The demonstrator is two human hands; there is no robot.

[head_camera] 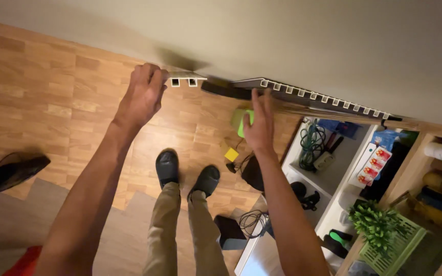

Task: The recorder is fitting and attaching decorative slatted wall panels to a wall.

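Note:
A large beige panel fills the top of the view, and its lower edge shows a row of hollow square cells. My left hand grips the panel's left end, fingers curled over the corner beside two open cells. My right hand reaches up to the middle of the lower edge, fingers straight and pressed against it. A dark gap shows in the edge between my two hands.
Wood-pattern floor lies below, with my feet in dark slippers. A green object, a yellow block and cables lie near them. White shelves with clutter and a green basket with a plant stand at right. A black shoe lies at left.

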